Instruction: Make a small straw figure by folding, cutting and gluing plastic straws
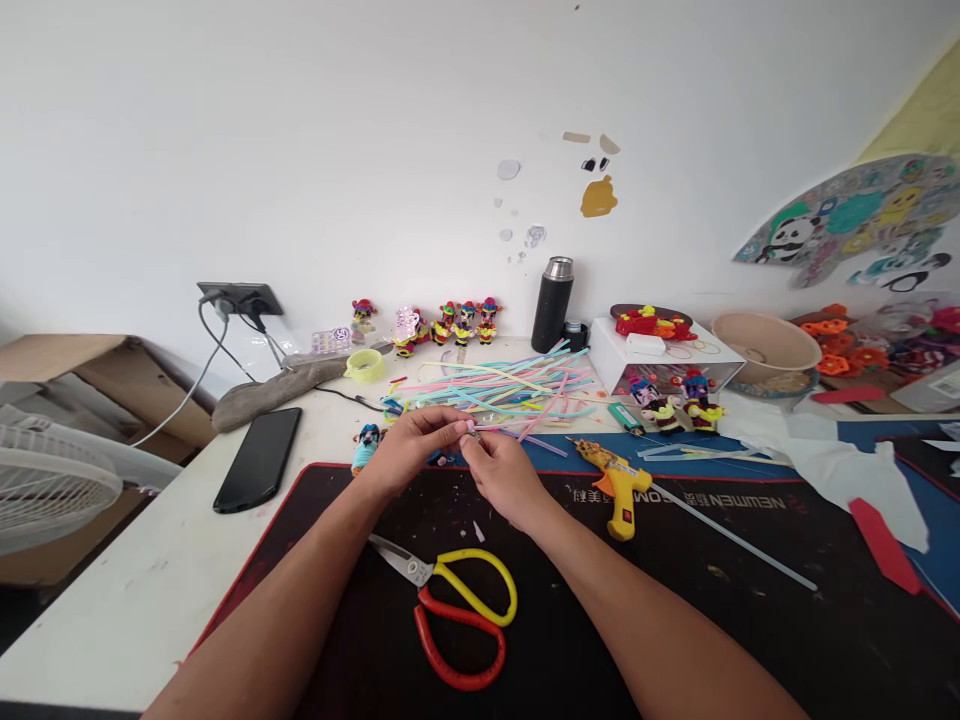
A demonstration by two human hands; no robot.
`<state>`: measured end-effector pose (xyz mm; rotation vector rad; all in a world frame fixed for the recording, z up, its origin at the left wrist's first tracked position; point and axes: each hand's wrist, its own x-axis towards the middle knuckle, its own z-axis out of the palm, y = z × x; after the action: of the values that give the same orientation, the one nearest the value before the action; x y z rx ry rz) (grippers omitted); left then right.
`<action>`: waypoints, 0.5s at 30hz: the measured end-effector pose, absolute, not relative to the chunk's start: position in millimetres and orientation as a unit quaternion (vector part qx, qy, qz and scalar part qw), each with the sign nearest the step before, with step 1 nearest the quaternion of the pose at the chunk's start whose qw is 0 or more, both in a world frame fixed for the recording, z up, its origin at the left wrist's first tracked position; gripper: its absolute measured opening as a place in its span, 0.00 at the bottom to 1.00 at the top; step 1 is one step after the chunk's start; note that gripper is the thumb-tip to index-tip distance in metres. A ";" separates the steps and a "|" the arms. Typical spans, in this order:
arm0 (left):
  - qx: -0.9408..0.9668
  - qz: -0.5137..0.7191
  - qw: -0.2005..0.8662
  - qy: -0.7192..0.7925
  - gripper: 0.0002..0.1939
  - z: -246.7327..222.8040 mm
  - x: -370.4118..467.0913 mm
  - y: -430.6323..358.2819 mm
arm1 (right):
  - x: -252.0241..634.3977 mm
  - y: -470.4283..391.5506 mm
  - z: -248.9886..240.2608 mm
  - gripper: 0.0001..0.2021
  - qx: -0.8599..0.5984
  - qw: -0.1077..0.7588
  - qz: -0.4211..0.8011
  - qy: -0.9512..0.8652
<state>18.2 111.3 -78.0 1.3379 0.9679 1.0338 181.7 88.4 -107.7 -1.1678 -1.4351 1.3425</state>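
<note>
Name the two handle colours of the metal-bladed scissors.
The farther looped handle is yellow and the nearer handle red, as the head view shows.

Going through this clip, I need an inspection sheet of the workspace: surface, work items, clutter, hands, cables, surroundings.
Surface: dark mat with a red edge on a pale table; small scraps lie on the mat.
Work items: small pinkish piece at the fingertips, too small to identify; scissors and yellow glue gun lie on the mat.
Clutter: pastel strips piled loosely; phone at left.
Hands: left hand pinches the piece; right hand meets it, exact grip hidden.
Cables: white cable runs from the wall socket toward the fan.
Surroundings: white wall with stickers; co-workers: nothing seen.
</note>
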 end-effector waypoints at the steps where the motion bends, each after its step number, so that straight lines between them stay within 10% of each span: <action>1: 0.570 0.438 0.561 0.410 0.16 -78.0 17.9 111.4 | 181.9 88.6 -107.9 0.20 -0.464 0.417 0.533 -0.571; 15: 0.561 0.441 0.572 0.404 0.17 -75.3 19.0 109.9 | 182.1 87.0 -104.5 0.21 -0.474 0.393 0.526 -0.587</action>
<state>19.0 109.9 -75.3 1.3160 0.9481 1.0343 182.1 87.0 -104.5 -1.2026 -1.4897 1.3364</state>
